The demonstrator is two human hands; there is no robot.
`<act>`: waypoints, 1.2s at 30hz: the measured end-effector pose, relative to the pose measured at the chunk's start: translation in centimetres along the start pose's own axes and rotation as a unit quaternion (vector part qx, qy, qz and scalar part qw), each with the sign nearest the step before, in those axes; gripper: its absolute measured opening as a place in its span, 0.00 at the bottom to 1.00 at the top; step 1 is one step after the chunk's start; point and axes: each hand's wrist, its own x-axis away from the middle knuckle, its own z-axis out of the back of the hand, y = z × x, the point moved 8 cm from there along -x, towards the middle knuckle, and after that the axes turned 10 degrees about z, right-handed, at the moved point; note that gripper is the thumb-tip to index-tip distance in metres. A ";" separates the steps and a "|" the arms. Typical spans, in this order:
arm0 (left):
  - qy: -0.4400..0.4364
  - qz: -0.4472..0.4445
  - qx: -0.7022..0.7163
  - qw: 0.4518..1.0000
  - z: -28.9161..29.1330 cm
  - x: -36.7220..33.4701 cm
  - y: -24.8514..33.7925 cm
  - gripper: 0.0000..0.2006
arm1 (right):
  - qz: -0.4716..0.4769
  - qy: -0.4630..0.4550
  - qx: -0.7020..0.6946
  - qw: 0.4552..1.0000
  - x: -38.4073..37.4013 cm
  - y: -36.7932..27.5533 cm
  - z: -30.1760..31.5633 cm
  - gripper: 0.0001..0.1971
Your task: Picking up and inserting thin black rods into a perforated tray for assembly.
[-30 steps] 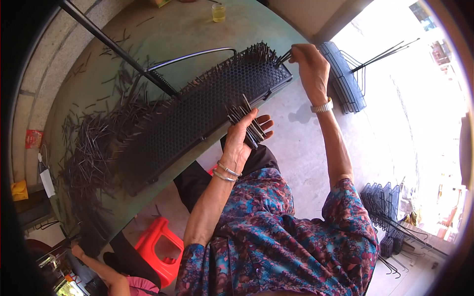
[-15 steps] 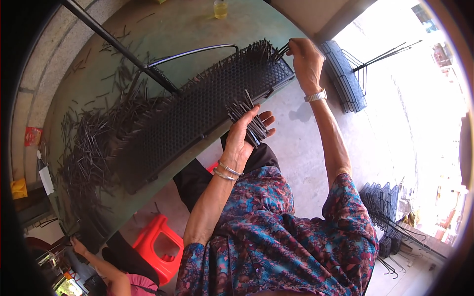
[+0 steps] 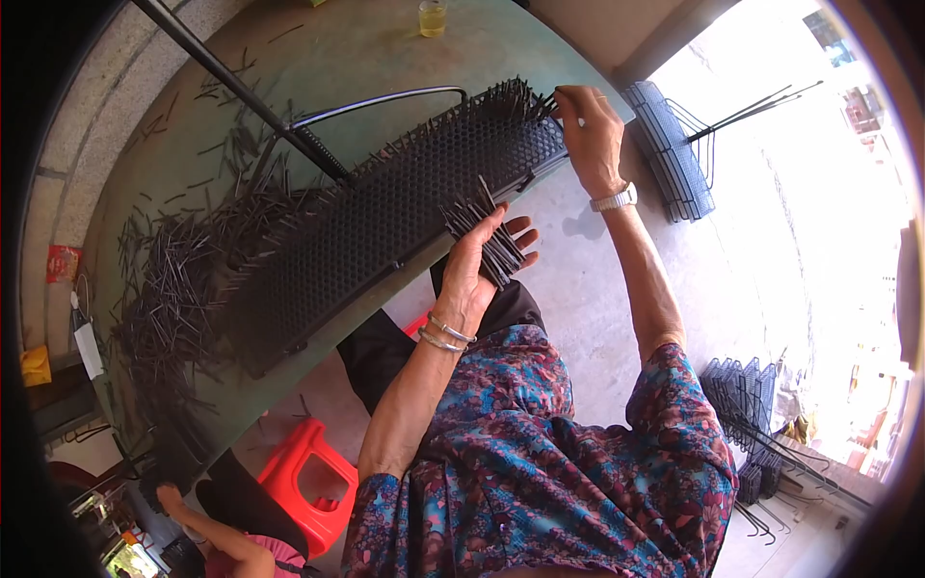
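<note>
Black perforated tray (image 3: 385, 226) lying aslant along the near edge of a green table (image 3: 352, 53), its far edge lined with short upright sticks (image 3: 509, 101), which crowd most densely at the right end. The left hand (image 3: 469, 260), palm turned up, grasps a bundle of dark sticks (image 3: 498, 253) under the thumb, just in front of the near edge of the tray; two metal bangles (image 3: 445, 337) encircle the wrist. The right hand (image 3: 592, 130) is at the right end of the tray, its fingertips beside the upright sticks; whether they grip one cannot be told. A pale wristwatch (image 3: 614, 198) is worn on this arm. Loose sticks (image 3: 178, 279) lie heaped on the table to the left of the tray, with others scattered beyond. A dark metal bar (image 3: 226, 82) runs obliquely down to the far side of the tray, and a glass of yellow liquid (image 3: 432, 19) stands near the upper margin. Lower left: a red plastic stool (image 3: 279, 482) and a co-worker's hand (image 3: 171, 501). Right: dark racks (image 3: 668, 149) on the pale floor (image 3: 602, 289)
</note>
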 end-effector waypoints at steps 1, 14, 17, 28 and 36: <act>0.002 0.000 -0.002 1.000 0.0 0.0 0.0 0.13 | 0.000 0.000 0.000 1.000 0.0 0.0 0.0 0.03; 0.022 -0.025 -0.008 0.999 0.0 0.1 0.1 0.08 | -0.047 0.001 -0.031 0.998 0.3 0.1 0.4 0.03; 0.045 -0.021 -0.004 0.999 0.3 0.1 0.0 0.07 | -0.072 -0.023 -0.044 0.996 0.6 1.3 -0.4 0.04; 0.086 -0.031 -0.028 0.995 0.7 0.3 0.3 0.07 | -0.023 -0.061 0.010 0.998 0.6 1.5 -1.9 0.04; 0.068 -0.036 -0.046 0.996 0.6 0.5 0.5 0.08 | -0.070 -0.044 0.099 0.992 1.4 1.8 -1.2 0.07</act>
